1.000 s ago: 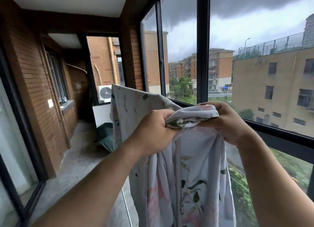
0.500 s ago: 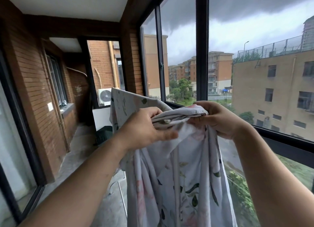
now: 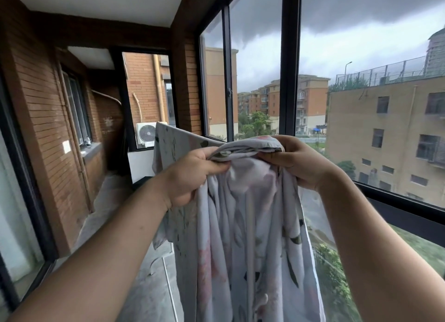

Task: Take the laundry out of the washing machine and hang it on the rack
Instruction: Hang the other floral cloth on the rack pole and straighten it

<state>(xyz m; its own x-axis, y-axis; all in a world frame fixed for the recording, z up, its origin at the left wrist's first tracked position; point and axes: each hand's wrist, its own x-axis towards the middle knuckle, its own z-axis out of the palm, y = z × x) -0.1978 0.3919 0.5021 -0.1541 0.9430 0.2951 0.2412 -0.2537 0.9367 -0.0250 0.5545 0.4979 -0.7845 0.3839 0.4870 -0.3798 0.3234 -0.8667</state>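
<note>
A pale floral sheet (image 3: 250,237) hangs in long folds in front of me, its far corner stretched up to the left. My left hand (image 3: 192,174) grips the bunched top edge from the left. My right hand (image 3: 298,162) grips the same gathered edge from the right, close beside the left. A thin white rack leg (image 3: 169,288) shows below the cloth on the left; the rest of the rack is hidden behind the sheet. The washing machine is not in view.
I stand on a narrow balcony with a brick wall (image 3: 45,133) on the left and tall black-framed windows (image 3: 290,64) on the right. A white box (image 3: 139,162) and an air-conditioner unit (image 3: 147,133) stand at the far end. The grey floor (image 3: 113,215) runs ahead.
Both hands have kept their hold on the gathered edge and drawn slightly closer together. The view has shifted a little; the sheet hangs much as before.
</note>
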